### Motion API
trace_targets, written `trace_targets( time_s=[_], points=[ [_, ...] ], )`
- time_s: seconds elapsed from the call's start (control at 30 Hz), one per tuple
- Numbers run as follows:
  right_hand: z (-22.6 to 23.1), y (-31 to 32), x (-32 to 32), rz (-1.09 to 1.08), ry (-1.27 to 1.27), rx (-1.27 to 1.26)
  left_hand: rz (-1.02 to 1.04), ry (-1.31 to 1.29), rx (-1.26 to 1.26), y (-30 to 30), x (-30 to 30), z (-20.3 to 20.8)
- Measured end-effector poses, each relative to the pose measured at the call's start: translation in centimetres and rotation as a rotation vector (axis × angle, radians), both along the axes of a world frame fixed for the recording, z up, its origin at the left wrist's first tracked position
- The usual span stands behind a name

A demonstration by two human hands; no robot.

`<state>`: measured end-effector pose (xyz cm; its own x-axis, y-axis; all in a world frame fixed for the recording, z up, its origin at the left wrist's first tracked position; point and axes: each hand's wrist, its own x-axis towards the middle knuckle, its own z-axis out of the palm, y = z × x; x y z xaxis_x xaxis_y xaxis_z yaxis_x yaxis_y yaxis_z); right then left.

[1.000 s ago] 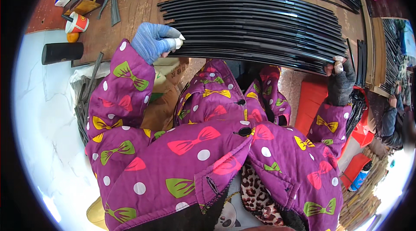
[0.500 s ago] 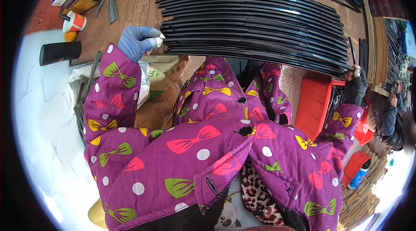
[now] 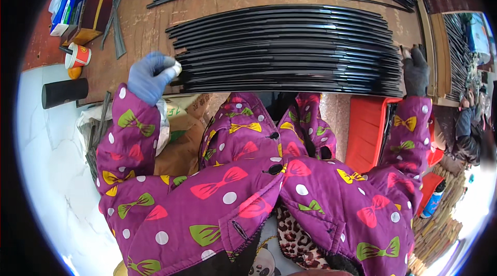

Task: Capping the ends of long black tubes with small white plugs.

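Left hand (image 3: 150, 77): blue-gloved, fingers curled round a white lump (image 3: 174, 65) at the strips' left ends.
Right hand (image 3: 415, 71): dark-gloved, flat on the strips' right ends, gripping nothing.
Strips (image 3: 290, 51): black, fanned across the bench (image 3: 145, 22).
Cup (image 3: 77, 56): far left.

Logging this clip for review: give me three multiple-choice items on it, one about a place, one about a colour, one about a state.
1. Where does the left hand rest?
A. at the left ends of the black strips
B. on the red crate
C. on the paper cup

2. What colour is the left glove?
A. blue
B. yellow
C. white

3. How do the strips lie?
A. flat, side by side
B. upright
C. coiled

Answers: 1 A, its fingers meet the strip ends. 2 A, the glove is plainly blue; the right hand wears dark grey. 3 A, they lie flat on the wooden table.
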<state>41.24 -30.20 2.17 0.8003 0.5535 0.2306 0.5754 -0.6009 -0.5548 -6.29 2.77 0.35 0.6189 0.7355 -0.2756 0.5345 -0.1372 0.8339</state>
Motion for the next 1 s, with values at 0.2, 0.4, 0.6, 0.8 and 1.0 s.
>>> trace_targets(
  time_s=[0.2, 0.4, 0.6, 0.8, 1.0],
  points=[
    [-0.2, 7.9, 3.3, 0.06, -0.344, -0.373, -0.229, 0.199, 0.603, 4.0, 5.2, 0.8],
    [0.2, 14.4, 2.5, 0.162, -0.53, -0.977, -0.257, 0.337, 0.968, 7.2, 8.8, -1.2],
    [4.4, 14.7, -0.3, 0.21, -0.745, -1.07, -0.29, 0.515, 0.929, 8.7, 10.2, 0.7],
    [5.2, 14.4, -3.0, 0.43, -0.811, -0.82, -0.223, 0.365, 0.874, 7.3, 8.8, -0.2],
    [4.6, 12.6, -10.6, 0.746, -0.431, -0.086, -0.041, -0.131, 0.049, 3.4, 6.3, 0.1]
  ],
)
